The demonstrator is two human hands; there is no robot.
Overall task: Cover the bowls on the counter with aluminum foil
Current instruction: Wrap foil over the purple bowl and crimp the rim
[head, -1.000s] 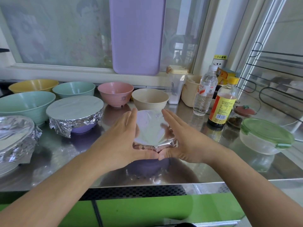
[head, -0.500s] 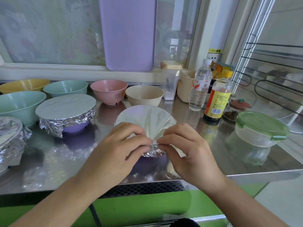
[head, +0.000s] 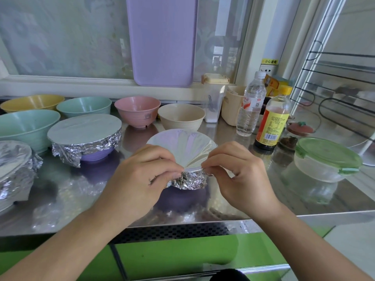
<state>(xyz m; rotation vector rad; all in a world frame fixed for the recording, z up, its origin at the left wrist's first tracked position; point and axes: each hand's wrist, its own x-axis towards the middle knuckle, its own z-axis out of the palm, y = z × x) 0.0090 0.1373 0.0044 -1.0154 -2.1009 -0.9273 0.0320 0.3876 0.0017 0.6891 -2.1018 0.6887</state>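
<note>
Near the centre of the frame, close to the counter's (head: 304, 201) front edge, sits a small purple bowl (head: 182, 196) with foil (head: 182, 145) stretched over its mouth. Both hands work the near rim. The left hand (head: 142, 179) curls its fingers over the crumpled foil skirt and pinches it against the bowl's side; the right hand (head: 237, 175) pinches the foil edge between thumb and forefinger just beside it. The two grips meet at one spot, probably so the loose fold can be pulled tight and pressed down while the sheet stays taut, which would explain the creases fanning out from that point.

At centre left a second purple bowl (head: 95, 155) stands finished under its flat foil cover (head: 85, 130), and a third wrapped bowl (head: 14, 169) sits at the left edge. They seem set aside there to keep the working spot free. Along the back wait the uncovered ones: yellow bowl (head: 32, 102), teal bowl (head: 84, 107), large green bowl (head: 26, 126), pink bowl (head: 138, 110) and cream bowl (head: 181, 116).

The hands hide most of the working bowl's near wall, so how far the skirt wraps there cannot be told. The far rim's fold is out of sight. The wrapped bowl at left is cut off by the frame. No foil roll can be seen.
</note>
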